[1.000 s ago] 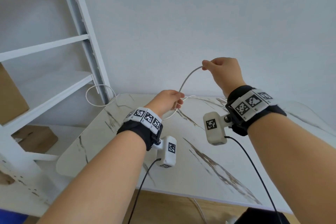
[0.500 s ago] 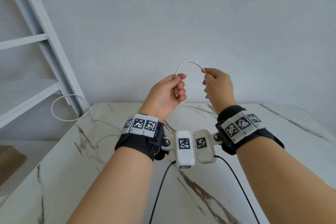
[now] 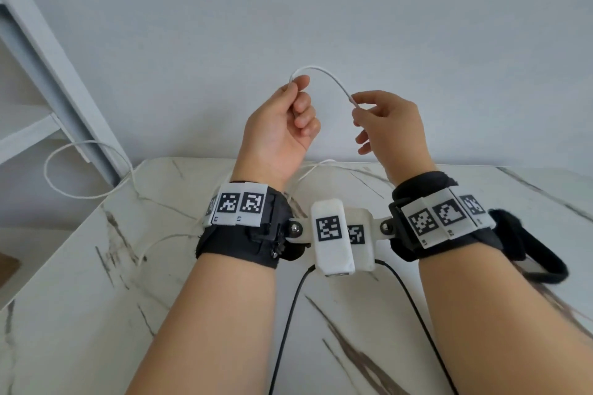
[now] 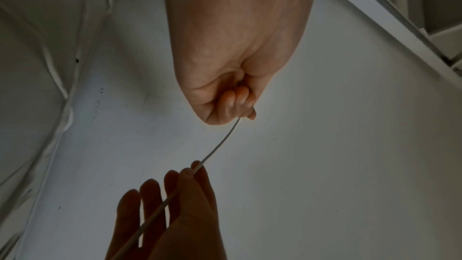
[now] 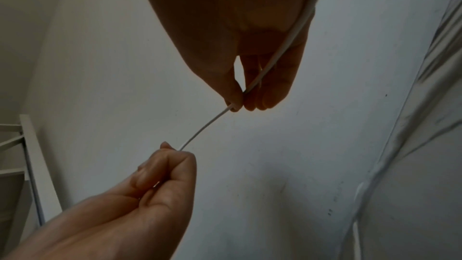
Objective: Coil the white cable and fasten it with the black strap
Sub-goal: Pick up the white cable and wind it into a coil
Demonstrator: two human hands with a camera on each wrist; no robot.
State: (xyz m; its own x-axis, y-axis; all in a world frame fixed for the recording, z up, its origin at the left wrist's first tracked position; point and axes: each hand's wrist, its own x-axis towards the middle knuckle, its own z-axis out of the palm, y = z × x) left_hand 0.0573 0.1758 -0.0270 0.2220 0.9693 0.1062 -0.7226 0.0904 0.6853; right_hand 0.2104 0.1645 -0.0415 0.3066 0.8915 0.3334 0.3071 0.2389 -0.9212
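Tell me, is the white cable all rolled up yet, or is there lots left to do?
Barely started. Done: one end is lifted off the table. In hand: the left hand grips the white cable, which arches over to the right hand, pinching it; no full ring shows. Left: most of the cable trails loose across the table toward the shelf, uncoiled. The black strap isn't on it; I can't spot it.
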